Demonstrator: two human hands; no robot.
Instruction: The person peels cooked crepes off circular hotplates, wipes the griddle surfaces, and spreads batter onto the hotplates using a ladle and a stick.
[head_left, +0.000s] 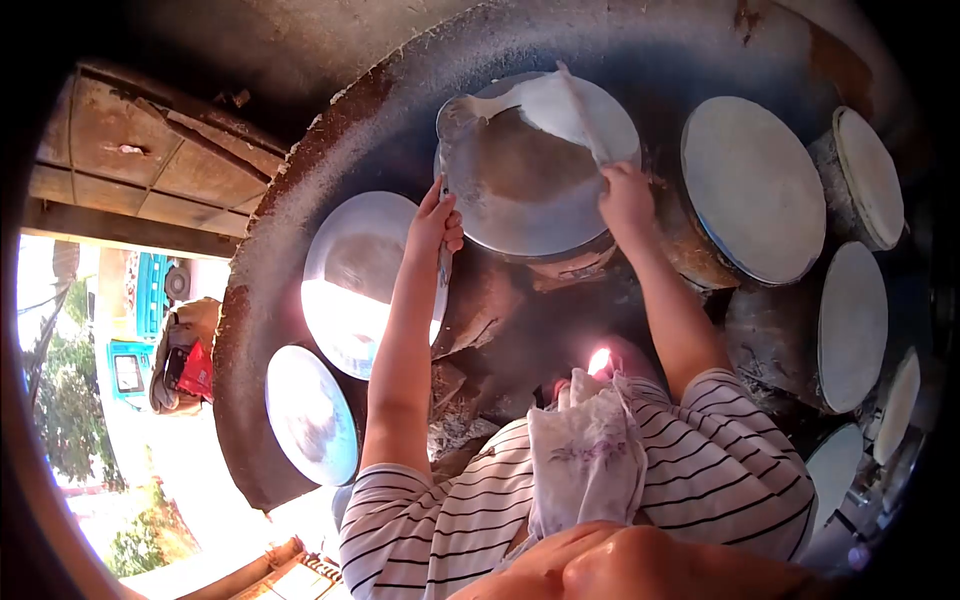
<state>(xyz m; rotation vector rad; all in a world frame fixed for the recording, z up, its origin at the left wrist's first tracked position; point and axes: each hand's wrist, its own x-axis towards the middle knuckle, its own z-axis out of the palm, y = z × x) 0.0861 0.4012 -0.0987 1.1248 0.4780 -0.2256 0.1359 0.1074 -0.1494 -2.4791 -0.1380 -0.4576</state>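
My left hand (436,222) is closed around the handle of a ladle (458,118), whose bowl rests at the left rim of a round metal griddle (535,225). White batter (548,104) stretches from beside the bowl across the far part of this griddle. My right hand (627,205) grips a long flat spreader (583,115), which lies across the batter at the right. The middle of the griddle looks brownish and bare of batter. Both forearms reach forward over the near edge of the griddle.
Two more griddles (350,335) (312,415) stand at the left, shining in sunlight. At the right are several pale-covered rounds, the largest (755,190) nearest. A curved, crusted wall (275,250) surrounds the stoves. A floral cloth (585,455) hangs over my lap.
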